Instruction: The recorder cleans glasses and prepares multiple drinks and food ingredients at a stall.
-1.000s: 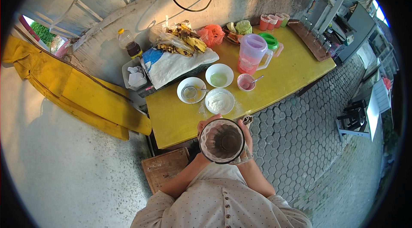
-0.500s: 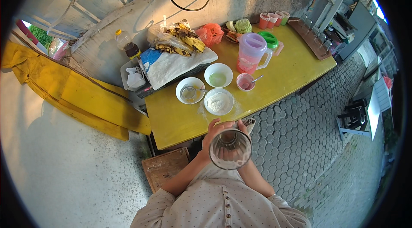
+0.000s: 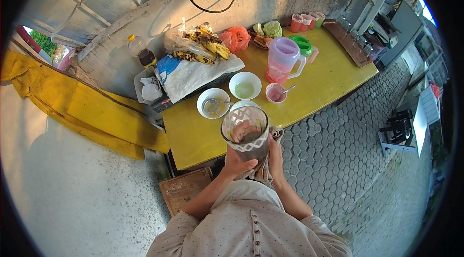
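Observation:
A large clear drinking glass [image 3: 246, 145] with a white diamond pattern is held tilted in front of me, its mouth facing up at me. My left hand [image 3: 238, 164] is closed round its left side, thumb lying across the front. On the other side my right hand [image 3: 275, 158] grips it with a crumpled brownish cloth [image 3: 264, 172] bunched between palm and glass. Just beyond, the glass mostly hides a white bowl [image 3: 245, 103]. Near it stand a white bowl with a strainer [image 3: 211, 105] and a white bowl with pale green liquid [image 3: 245, 86].
The yellow table [image 3: 193, 146] also bears a pink cup with a spoon [image 3: 276, 93], a lidded pitcher [image 3: 281, 61], a green-lidded pitcher [image 3: 302, 44], bananas [image 3: 209, 46] and a tray of glasses [image 3: 345, 42]. A wooden stool [image 3: 186, 189] stands below the table's near left edge.
The glass has moved up and away from me and tilted, so its patterned side shows and it covers the bowl of white powder. My left hand has shifted lower on it.

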`<state>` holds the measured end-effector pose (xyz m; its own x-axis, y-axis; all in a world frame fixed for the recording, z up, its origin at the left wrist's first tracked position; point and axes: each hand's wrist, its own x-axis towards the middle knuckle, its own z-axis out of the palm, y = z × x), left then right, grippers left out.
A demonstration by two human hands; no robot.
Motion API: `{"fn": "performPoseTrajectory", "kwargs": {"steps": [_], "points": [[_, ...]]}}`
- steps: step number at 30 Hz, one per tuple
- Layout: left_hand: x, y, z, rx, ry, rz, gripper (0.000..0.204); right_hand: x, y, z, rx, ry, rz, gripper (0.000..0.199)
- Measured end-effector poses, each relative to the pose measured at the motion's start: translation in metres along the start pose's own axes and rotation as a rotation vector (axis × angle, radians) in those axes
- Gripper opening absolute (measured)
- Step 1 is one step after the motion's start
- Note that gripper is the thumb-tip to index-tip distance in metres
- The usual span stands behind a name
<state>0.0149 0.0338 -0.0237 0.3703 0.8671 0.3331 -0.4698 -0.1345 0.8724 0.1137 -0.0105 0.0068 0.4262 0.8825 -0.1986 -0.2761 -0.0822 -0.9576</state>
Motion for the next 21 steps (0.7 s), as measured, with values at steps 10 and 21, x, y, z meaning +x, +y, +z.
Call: {"fn": "performPoseTrajectory", "kwargs": {"steps": [10,21], "points": [[-0.001,-0.02,-0.005,-0.084,0.31,-0.039,0.059,-0.018,0.003,0.026,-0.345,-0.158,-0.577,0.059],[-0.009,0.004,0.007,-0.075,0.155,0.023,0.086,-0.01,-0.005,0.022,0.028,-0.101,-0.328,0.07]]}}
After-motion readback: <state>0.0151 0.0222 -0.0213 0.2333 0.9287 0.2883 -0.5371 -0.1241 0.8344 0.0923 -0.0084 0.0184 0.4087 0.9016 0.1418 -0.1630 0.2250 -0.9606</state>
